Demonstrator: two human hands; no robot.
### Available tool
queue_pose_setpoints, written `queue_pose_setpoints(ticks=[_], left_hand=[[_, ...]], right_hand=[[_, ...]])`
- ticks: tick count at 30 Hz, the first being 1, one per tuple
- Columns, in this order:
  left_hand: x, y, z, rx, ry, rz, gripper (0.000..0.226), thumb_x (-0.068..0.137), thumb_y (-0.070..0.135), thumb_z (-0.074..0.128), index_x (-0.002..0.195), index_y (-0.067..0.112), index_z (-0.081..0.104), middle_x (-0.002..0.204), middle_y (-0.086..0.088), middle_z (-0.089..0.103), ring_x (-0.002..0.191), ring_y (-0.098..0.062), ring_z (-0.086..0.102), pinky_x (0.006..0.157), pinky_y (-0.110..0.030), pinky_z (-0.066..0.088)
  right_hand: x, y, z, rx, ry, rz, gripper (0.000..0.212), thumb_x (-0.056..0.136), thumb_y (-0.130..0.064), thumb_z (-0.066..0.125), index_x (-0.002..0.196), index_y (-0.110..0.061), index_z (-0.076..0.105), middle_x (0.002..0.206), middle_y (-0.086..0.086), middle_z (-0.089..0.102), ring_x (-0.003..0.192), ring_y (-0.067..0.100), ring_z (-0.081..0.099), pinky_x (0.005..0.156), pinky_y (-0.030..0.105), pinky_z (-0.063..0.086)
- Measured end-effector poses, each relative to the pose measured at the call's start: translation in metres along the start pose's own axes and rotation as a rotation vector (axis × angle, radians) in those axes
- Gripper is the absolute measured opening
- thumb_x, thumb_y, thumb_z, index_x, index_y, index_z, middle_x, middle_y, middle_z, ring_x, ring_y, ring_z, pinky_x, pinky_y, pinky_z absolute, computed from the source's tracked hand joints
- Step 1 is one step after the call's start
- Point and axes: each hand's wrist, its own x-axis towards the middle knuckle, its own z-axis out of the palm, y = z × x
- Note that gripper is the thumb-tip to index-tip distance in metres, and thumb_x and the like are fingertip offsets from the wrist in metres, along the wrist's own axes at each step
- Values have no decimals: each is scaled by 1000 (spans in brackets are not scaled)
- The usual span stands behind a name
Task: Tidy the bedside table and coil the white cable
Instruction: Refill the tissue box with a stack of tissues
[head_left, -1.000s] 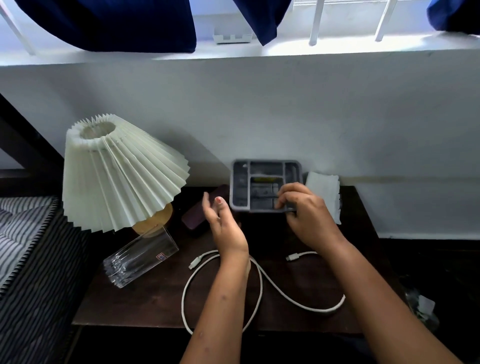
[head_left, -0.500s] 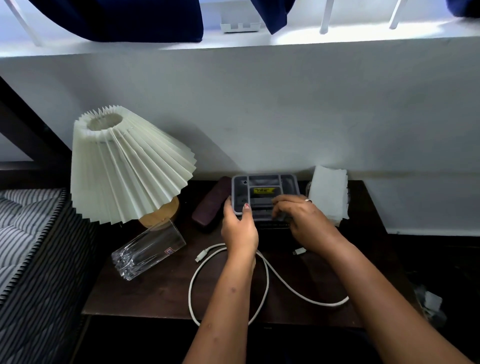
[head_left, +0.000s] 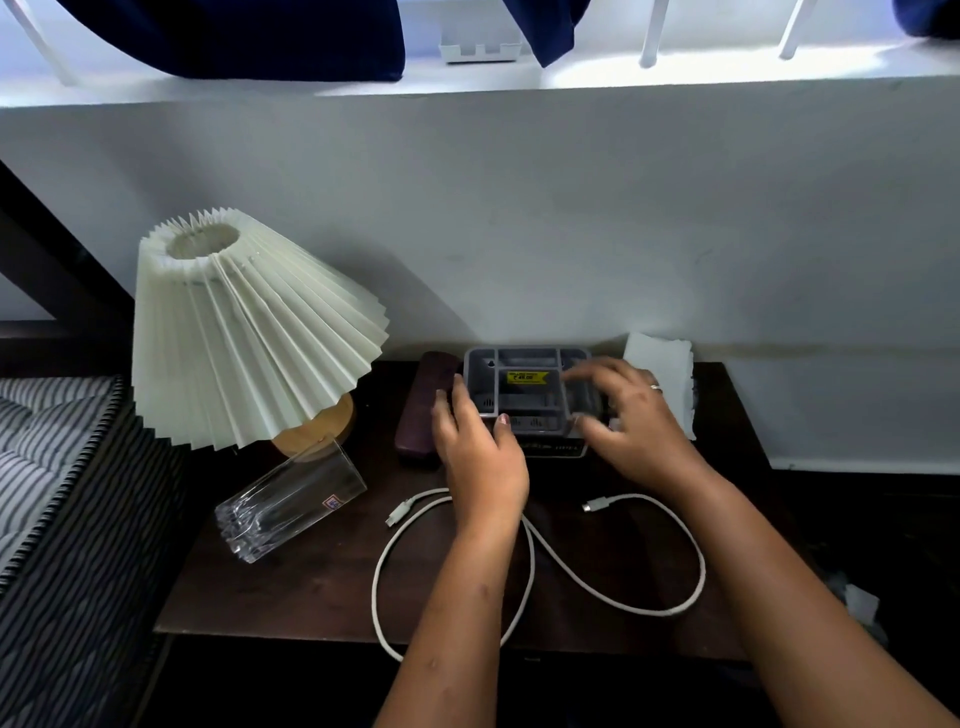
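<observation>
A white cable (head_left: 410, 506) lies in loose loops on the dark bedside table (head_left: 291, 587), both plugs free. At the back, a grey compartment tray (head_left: 524, 400) with a yellow sticker sits flat on a dark box (head_left: 550, 448). My left hand (head_left: 478, 457) grips the tray's left front corner, thumb on the front rim. Over the tray's right side, my right hand (head_left: 634, 421) has its fingers and thumb around that edge; they are blurred. The cable passes under my left wrist.
A maroon case (head_left: 418, 415) lies left of the tray. A drinking glass (head_left: 291, 501) lies on its side by the pleated lamp (head_left: 244, 332). White folded tissues (head_left: 665, 374) lean at the wall. A striped mattress (head_left: 52, 493) borders the table's left.
The grey tray went from tilted upright in my right hand to lying flat on the dark box. My left hand moved from open air onto the tray's left corner.
</observation>
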Motion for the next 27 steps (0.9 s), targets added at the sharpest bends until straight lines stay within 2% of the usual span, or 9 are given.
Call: queue_pose_setpoints(ticks=[2,4,7,9,14,17,19,24,27], left_hand=[[-4,2,-1,246,73,197,59,93,20,48,145,17,22,156,-8,13,145,-23,4,116,-34,12],[-8,7,3,365,61,354,58,92,22,48,144,18,25,156,-7,16,145,-23,4,116,-37,8],[-13,12,10,434,16,443,53,90,24,48,141,21,33,155,-6,18,145,-23,4,114,-37,-1],[-13,12,13,451,26,459,47,89,23,50,135,20,41,154,-7,22,145,-24,7,112,-37,-4],[-13,9,16,498,-51,429,39,91,28,47,129,20,47,152,-5,27,145,-23,8,115,-43,-2],[-15,5,17,573,-166,401,39,92,34,44,129,21,46,151,-2,27,145,-20,2,114,-51,-3],[-16,3,18,630,-242,391,39,92,36,44,129,22,45,152,-1,25,145,-20,-5,113,-54,-3],[-17,5,15,652,-235,371,38,89,34,51,126,25,48,155,-5,14,144,-28,-8,115,-52,2],[-17,9,11,636,-197,309,35,88,33,53,122,24,51,155,-7,11,142,-37,-8,115,-50,6]], right_hand=[[3,12,-7,-51,83,153,34,84,-32,58,118,-31,55,130,-1,48,124,25,36,96,33,32],[3,26,-11,-173,49,400,38,86,-36,54,124,-30,51,139,7,38,129,37,31,101,43,32],[-3,41,-11,-218,-95,685,48,88,-41,51,134,-33,37,144,15,24,130,44,25,103,47,31],[-4,43,-9,-177,-129,735,51,88,-43,51,136,-34,35,140,20,32,126,45,34,101,44,36],[-2,40,-7,112,-22,763,30,83,-27,60,114,-24,57,115,17,57,93,33,62,80,36,55],[-3,41,-9,317,102,783,13,83,-20,64,90,-11,66,86,11,64,69,23,62,74,41,58],[-2,43,-11,320,160,779,14,83,-21,63,86,-8,68,76,6,64,68,21,62,77,45,58],[5,28,-18,463,371,612,9,81,-26,63,73,-25,67,85,3,69,89,25,65,84,48,54],[5,9,-14,525,404,355,7,82,-25,64,78,-31,67,82,-5,69,79,10,65,75,34,54]])
